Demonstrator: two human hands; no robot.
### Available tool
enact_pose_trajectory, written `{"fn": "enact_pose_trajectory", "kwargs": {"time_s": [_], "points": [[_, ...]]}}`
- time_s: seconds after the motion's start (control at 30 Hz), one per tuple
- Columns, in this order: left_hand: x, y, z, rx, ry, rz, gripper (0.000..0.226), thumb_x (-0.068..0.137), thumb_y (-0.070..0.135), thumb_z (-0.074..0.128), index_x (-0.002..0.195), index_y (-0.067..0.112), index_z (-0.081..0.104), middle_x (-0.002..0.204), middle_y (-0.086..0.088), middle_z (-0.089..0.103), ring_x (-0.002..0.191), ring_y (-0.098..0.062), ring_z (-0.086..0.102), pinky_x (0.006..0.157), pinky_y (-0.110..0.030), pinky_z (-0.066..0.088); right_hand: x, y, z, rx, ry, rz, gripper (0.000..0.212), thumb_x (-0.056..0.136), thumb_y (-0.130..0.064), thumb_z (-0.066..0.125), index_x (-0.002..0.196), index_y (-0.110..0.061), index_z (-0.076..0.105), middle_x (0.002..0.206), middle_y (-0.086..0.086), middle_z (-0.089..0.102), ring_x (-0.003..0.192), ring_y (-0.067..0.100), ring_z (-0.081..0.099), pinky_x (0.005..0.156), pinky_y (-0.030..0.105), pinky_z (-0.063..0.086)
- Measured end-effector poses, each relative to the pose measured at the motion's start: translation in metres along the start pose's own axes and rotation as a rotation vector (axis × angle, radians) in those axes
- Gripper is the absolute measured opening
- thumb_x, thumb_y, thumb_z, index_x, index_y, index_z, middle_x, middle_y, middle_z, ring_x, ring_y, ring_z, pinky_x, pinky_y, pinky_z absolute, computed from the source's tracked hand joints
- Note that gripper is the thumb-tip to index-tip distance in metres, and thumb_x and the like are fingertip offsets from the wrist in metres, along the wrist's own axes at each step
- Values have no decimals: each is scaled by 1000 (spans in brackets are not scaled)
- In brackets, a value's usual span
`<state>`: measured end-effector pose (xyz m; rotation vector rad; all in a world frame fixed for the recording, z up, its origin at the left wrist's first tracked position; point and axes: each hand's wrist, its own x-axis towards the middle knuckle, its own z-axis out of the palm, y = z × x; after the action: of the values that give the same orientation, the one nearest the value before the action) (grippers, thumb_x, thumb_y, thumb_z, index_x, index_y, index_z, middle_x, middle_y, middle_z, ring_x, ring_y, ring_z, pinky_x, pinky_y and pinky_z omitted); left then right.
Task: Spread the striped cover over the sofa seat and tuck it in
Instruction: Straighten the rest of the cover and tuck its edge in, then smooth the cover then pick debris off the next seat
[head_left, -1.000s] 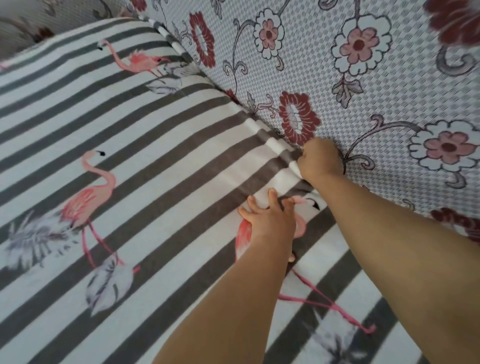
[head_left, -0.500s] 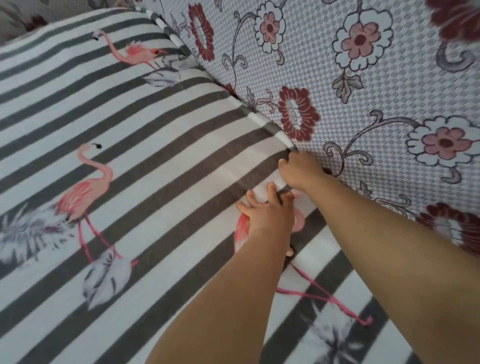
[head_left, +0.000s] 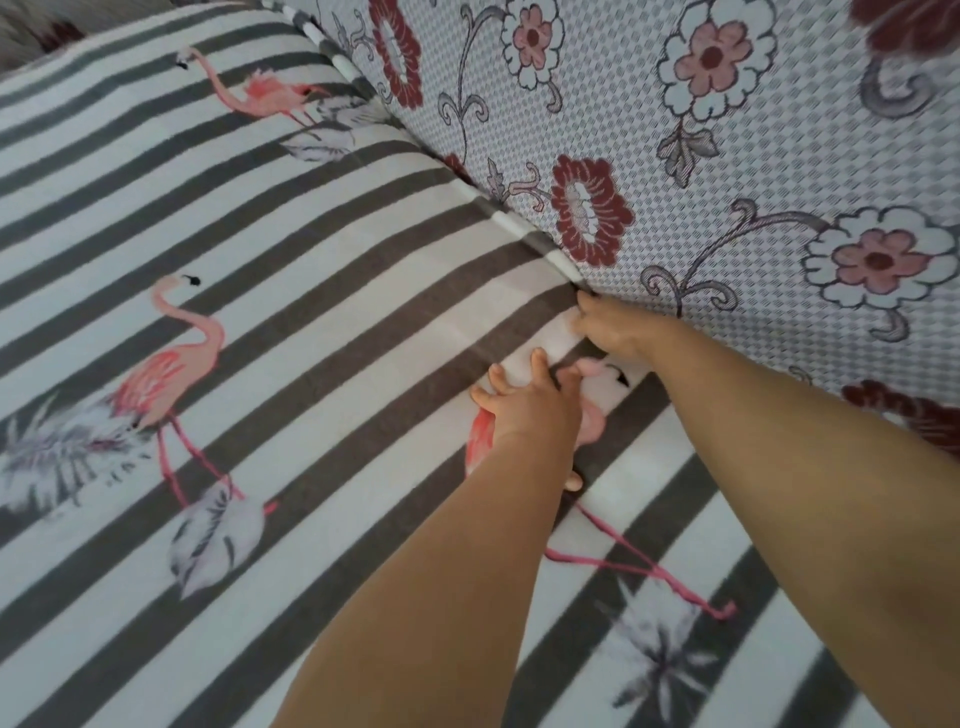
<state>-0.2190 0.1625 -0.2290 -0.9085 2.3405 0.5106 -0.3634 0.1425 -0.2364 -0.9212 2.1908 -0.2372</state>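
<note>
The striped cover (head_left: 311, 322), grey and white with pink flamingos, lies spread over the sofa seat. Its rolled edge runs along the crease under the floral backrest (head_left: 727, 156). My left hand (head_left: 530, 415) lies flat on the cover with its fingers spread, pressing down on a flamingo print just short of the crease. My right hand (head_left: 618, 332) is at the crease itself, fingers bunched on the cover's edge where seat meets backrest. Its fingertips are partly hidden in the gap.
The backrest rises steeply along the right and far side. A second floral cushion or armrest (head_left: 47, 31) shows at the far left corner. The cover stretches smooth to the left and toward me.
My right hand has gone from a raised fist against the backrest to lying lower, with its fingers pushed into the crease. My left hand has stayed pressed on the cover.
</note>
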Motion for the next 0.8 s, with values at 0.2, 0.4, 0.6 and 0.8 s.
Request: {"fn": "enact_pose_trajectory", "kwargs": {"time_s": [0.2,0.4,0.6,0.8], "points": [[-1,1,3,44,24,-11,105,81,32,72,150,23,-7,157,-13,-17,136,-60,-3,106,-73,15,-20,29,-8,-108,153,-98,55,86,2,35,139,-10,45,141,15,48,128,31,45,102,35,38],[4,0,7,77,41,-9,108,79,34,74,150,24,-7,157,-14,-16,136,-61,0,105,-73,18,-5,35,-2,-171,101,-16,50,91,-3,35,140,-10,39,144,20,41,129,34,41,96,36,37],[7,1,10,97,52,-34,106,81,33,72,149,26,-10,158,-12,-17,137,-59,1,105,-71,18,-47,52,11,-264,230,-10,42,90,-10,42,132,-3,46,135,22,50,120,36,50,88,33,41],[7,-1,10,125,44,-21,115,73,49,74,149,27,-9,158,-12,-16,137,-59,4,104,-71,22,-55,77,5,-185,102,-12,55,94,-6,38,148,-10,26,145,23,40,130,36,42,101,34,35]]}}
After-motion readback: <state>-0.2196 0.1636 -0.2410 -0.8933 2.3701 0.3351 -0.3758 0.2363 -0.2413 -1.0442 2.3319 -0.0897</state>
